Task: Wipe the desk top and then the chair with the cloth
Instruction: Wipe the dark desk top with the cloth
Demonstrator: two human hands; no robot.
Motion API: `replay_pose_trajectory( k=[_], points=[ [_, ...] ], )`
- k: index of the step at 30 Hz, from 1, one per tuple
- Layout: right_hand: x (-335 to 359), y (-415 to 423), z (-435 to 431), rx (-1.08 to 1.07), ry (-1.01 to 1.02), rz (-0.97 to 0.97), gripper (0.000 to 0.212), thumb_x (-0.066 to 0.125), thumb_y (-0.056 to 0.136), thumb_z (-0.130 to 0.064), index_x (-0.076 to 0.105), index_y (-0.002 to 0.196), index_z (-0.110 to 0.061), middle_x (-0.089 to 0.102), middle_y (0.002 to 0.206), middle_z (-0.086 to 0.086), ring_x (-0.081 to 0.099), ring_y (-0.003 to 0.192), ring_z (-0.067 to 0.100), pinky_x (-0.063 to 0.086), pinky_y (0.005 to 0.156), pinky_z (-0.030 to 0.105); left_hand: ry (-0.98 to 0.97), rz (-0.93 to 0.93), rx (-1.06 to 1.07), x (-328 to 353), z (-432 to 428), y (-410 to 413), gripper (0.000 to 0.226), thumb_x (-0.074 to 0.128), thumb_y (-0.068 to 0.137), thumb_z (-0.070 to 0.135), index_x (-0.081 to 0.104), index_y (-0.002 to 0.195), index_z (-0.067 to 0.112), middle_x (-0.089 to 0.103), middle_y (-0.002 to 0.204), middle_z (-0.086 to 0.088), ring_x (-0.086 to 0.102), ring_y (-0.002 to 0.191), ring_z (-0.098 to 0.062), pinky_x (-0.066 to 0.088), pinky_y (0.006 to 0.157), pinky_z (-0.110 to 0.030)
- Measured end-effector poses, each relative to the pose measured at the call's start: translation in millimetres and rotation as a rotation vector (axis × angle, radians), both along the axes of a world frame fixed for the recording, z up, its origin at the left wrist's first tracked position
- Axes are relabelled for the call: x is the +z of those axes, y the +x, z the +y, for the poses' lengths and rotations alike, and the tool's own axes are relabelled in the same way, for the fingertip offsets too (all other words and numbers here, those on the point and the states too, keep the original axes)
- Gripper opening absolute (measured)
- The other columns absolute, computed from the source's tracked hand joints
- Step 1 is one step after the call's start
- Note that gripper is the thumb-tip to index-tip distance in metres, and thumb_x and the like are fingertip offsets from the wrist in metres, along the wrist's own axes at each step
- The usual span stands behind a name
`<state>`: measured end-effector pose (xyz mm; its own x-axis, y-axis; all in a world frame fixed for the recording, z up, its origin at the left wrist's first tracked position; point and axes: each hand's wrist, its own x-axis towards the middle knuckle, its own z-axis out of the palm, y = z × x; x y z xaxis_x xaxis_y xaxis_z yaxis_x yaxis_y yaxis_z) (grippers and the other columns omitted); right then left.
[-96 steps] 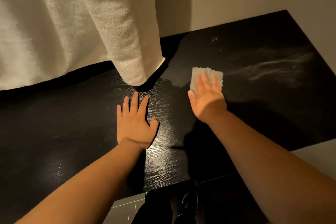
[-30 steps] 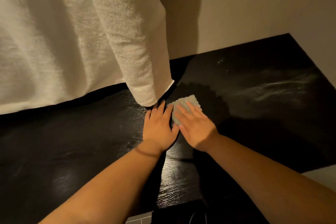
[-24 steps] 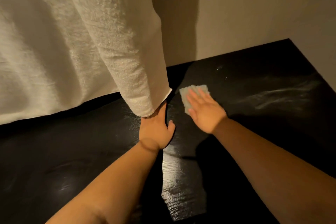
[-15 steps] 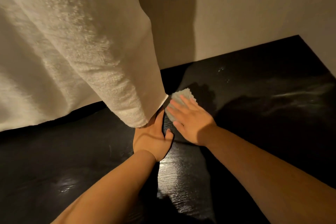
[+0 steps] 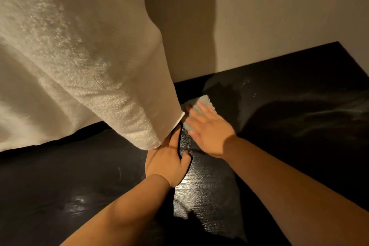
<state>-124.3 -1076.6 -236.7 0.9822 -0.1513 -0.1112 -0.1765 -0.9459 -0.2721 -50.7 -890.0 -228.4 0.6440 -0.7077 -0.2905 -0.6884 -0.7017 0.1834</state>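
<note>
A small pale grey-green cloth (image 5: 203,102) lies on the black wood-grain desk top (image 5: 289,126). My right hand (image 5: 207,132) presses flat on the cloth with straight fingers; only the cloth's far edge shows beyond my fingertips. My left hand (image 5: 167,162) lies palm down on the desk just left of it, fingers stretched forward under the hanging end of a white towel (image 5: 95,70), which hides the fingertips. The chair is not in view.
The white towel hangs from above over the desk's back left and reaches almost to the surface. A beige wall (image 5: 279,16) stands behind the desk. Pale wipe streaks (image 5: 327,110) mark the desk's right part.
My right hand and the cloth have swept back and forth and now sit close to the towel's end. My left hand slid forward, its fingers under the towel.
</note>
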Motion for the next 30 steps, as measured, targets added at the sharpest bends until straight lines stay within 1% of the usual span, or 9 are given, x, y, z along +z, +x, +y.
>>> replay_pose_trajectory(
  k=[4, 9, 12, 14, 17, 19, 21, 26, 30],
  points=[
    [-7, 12, -48, -0.115, -0.081, -0.053, 0.057, 0.03, 0.103, -0.04, 0.047, 0.149, -0.013, 0.041, 0.159, 0.012, 0.029, 0.151, 0.038, 0.026, 0.123, 0.053, -0.019, 0.028, 0.01, -3, 3, 2, 0.081, 0.026, 0.091, 0.06, -0.001, 0.164, 0.037, 0.045, 0.16, -0.004, 0.046, 0.143, -0.024, 0.034, 0.116, -0.047],
    [5, 45, -62, -0.414, -0.039, 0.107, 0.058, 0.021, 0.107, -0.04, 0.031, 0.159, -0.016, 0.02, 0.169, 0.007, 0.004, 0.156, 0.036, 0.001, 0.127, 0.05, -0.022, 0.04, 0.015, -5, 2, 1, 0.082, 0.023, 0.089, 0.061, -0.003, 0.163, 0.039, 0.041, 0.162, -0.002, 0.044, 0.145, -0.023, 0.031, 0.119, -0.047],
    [2, 49, -22, -0.027, -0.224, 0.109, 0.045, 0.038, 0.1, -0.032, 0.073, 0.115, -0.007, 0.068, 0.116, 0.017, 0.052, 0.124, 0.046, 0.021, 0.12, 0.057, -0.011, 0.028, 0.011, -4, 1, 1, 0.082, 0.023, 0.089, 0.062, -0.005, 0.163, 0.038, 0.043, 0.161, -0.004, 0.042, 0.147, -0.023, 0.026, 0.122, -0.047],
    [3, 40, -19, 0.051, -0.209, 0.023, 0.027, 0.062, 0.095, -0.028, 0.076, 0.093, -0.005, 0.071, 0.094, 0.017, 0.061, 0.108, 0.047, 0.035, 0.114, 0.053, -0.015, 0.037, 0.011, -3, 2, 1, 0.083, 0.024, 0.089, 0.062, -0.006, 0.163, 0.038, 0.043, 0.162, -0.004, 0.041, 0.147, -0.023, 0.024, 0.123, -0.045],
    [0, 32, -58, -0.113, -0.157, -0.022, 0.051, 0.04, 0.101, -0.036, 0.066, 0.126, 0.0, 0.062, 0.131, 0.025, 0.049, 0.134, 0.047, 0.034, 0.117, 0.053, -0.032, 0.053, 0.018, -2, 3, 1, 0.083, 0.029, 0.091, 0.061, -0.007, 0.162, 0.041, 0.041, 0.164, 0.0, 0.048, 0.142, -0.023, 0.028, 0.12, -0.043],
    [3, 28, -88, -0.347, -0.089, 0.073, 0.065, 0.016, 0.104, -0.043, 0.033, 0.158, -0.01, 0.027, 0.165, 0.015, 0.018, 0.154, 0.04, 0.016, 0.126, 0.05, -0.037, 0.055, 0.028, 0, 3, -1, 0.08, 0.036, 0.096, 0.056, -0.006, 0.163, 0.042, 0.049, 0.156, 0.001, 0.061, 0.125, -0.024, 0.033, 0.113, -0.039],
    [4, 27, -95, -0.492, -0.027, 0.158, 0.062, 0.011, 0.107, -0.045, 0.012, 0.163, -0.018, 0.006, 0.171, 0.005, -0.002, 0.157, 0.036, 0.005, 0.127, 0.048, -0.027, 0.059, 0.031, 2, 1, -2, 0.079, 0.038, 0.099, 0.053, -0.008, 0.162, 0.043, 0.061, 0.142, 0.002, 0.067, 0.105, -0.025, 0.035, 0.107, -0.037],
    [-5, 23, -9, -0.206, -0.073, -0.014, 0.058, 0.023, 0.104, -0.042, 0.057, 0.14, -0.012, 0.044, 0.156, 0.013, 0.021, 0.153, 0.041, 0.01, 0.126, 0.05, 0.007, 0.034, 0.004, 0, 2, 0, 0.079, 0.034, 0.097, 0.059, -0.009, 0.161, 0.04, 0.055, 0.152, -0.004, 0.057, 0.131, -0.029, 0.027, 0.119, -0.044],
    [-1, 4, -9, 0.005, -0.059, 0.004, 0.053, 0.032, 0.104, -0.043, 0.053, 0.144, -0.015, 0.043, 0.157, 0.008, 0.026, 0.153, 0.034, 0.014, 0.125, 0.044, -0.019, 0.062, 0.015, -1, 3, 0, 0.077, 0.035, 0.099, 0.057, -0.009, 0.16, 0.041, 0.049, 0.158, -0.003, 0.054, 0.135, -0.031, 0.03, 0.119, -0.045]
  ],
)
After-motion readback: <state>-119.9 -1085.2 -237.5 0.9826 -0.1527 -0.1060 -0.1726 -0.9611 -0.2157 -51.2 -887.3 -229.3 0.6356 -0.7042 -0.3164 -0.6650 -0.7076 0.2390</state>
